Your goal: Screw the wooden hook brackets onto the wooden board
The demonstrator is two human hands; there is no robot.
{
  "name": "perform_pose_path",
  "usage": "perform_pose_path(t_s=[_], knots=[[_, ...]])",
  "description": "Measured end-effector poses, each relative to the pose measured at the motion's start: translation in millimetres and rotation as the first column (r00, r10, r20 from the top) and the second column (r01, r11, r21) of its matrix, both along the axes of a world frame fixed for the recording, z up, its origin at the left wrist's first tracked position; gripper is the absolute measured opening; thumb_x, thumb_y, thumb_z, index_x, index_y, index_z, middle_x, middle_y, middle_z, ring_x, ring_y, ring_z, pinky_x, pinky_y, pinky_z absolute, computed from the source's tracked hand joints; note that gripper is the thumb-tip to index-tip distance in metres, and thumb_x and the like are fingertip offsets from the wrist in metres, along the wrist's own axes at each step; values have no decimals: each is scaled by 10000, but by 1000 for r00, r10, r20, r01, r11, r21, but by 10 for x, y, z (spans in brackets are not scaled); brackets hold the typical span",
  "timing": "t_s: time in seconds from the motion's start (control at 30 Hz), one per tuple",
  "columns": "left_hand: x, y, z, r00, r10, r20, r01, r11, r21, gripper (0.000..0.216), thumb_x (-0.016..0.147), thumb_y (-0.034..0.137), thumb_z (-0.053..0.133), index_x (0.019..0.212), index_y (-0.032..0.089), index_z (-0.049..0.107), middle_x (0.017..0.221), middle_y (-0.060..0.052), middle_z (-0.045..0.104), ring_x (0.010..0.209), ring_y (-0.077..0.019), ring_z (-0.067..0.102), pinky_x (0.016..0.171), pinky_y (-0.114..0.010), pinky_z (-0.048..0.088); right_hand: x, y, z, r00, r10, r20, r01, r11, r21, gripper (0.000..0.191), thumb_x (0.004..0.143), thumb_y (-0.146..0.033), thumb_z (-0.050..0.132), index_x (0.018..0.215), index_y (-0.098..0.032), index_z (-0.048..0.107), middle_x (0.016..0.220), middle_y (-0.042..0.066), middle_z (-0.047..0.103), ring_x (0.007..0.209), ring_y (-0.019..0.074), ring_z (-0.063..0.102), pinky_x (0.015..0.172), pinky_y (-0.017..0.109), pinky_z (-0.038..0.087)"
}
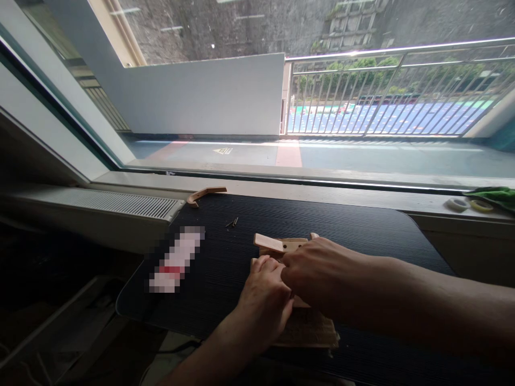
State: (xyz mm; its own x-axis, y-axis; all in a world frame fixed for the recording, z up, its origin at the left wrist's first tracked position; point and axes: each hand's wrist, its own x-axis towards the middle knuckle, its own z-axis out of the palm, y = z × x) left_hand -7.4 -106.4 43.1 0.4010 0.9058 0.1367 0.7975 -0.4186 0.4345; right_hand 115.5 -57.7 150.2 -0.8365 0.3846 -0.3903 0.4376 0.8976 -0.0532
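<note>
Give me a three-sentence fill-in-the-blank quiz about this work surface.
1. The left hand and the right hand both touch a light ____ assembly.
2. Under the assembly lies a black ribbed ____.
3. Two rolls of tape sit on the window sill beside a crumpled ____ cloth.
Missing words: wooden; mat; green.

A hobby work spot by a balcony window: dark mat, wooden parts, small screws.

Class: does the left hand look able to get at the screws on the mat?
Probably yes: only bare mat lies between the left hand and the screws, though it rests on the wooden assembly.
</note>
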Motion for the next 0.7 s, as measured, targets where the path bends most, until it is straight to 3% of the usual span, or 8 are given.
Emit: perform_pose_path(t_s=[0.17, 0.27, 0.37, 0.53, 0.7], knots=[[1, -4, 15, 999, -11, -38, 12, 1000, 10, 192, 738, 114, 536, 899, 186, 611, 1012, -61, 594, 972, -232, 488, 903, -422, 380, -21, -19, 174, 990, -62, 126, 64, 998, -14, 165, 781, -65, 525, 826, -149, 660, 858, 70, 670, 773, 219, 624, 581, 292, 407], [2, -9, -6, 999, -6, -53, 7, 1000, 26, 235, 751, 124, 520, 962, 190, 601, 1048, -65, 582, 1008, -242, 478, 932, -440, 363, -10, -61, 233, 995, -70, 70, 70, 998, -2, 181, 774, -62, 556, 888, -146, 670, 929, 90, 662, 843, 216, 622, 647, 283, 437], [7, -8, -23, 999, 9, -46, -7, 999, 35, 271, 760, 117, 497, 1003, 197, 588, 1075, -64, 573, 1025, -246, 475, 946, -457, 352, 13, -69, 143, 1000, -28, -6, 28, 998, 48, 181, 774, -25, 541, 835, -126, 678, 861, 97, 667, 825, 192, 621, 664, 257, 439], [1, -5, -35, 1000, -4, -26, 5, 999, 32, 230, 738, 111, 528, 931, 203, 612, 1035, -55, 588, 1014, -240, 479, 927, -433, 367, 3, 18, -24, 1000, 0, 31, -1, 999, 32, 168, 801, -66, 519, 760, -135, 667, 784, 71, 665, 771, 195, 629, 589, 257, 423], [-9, -17, -61, 998, -5, -57, 6, 1000, 27, 231, 753, 146, 544, 964, 201, 619, 1030, -69, 590, 1022, -259, 477, 917, -443, 370, -19, -13, 203, 989, -88, 118, 90, 996, -12, 194, 794, -85, 547, 937, -154, 658, 941, 82, 661, 835, 219, 630, 615, 282, 443]])
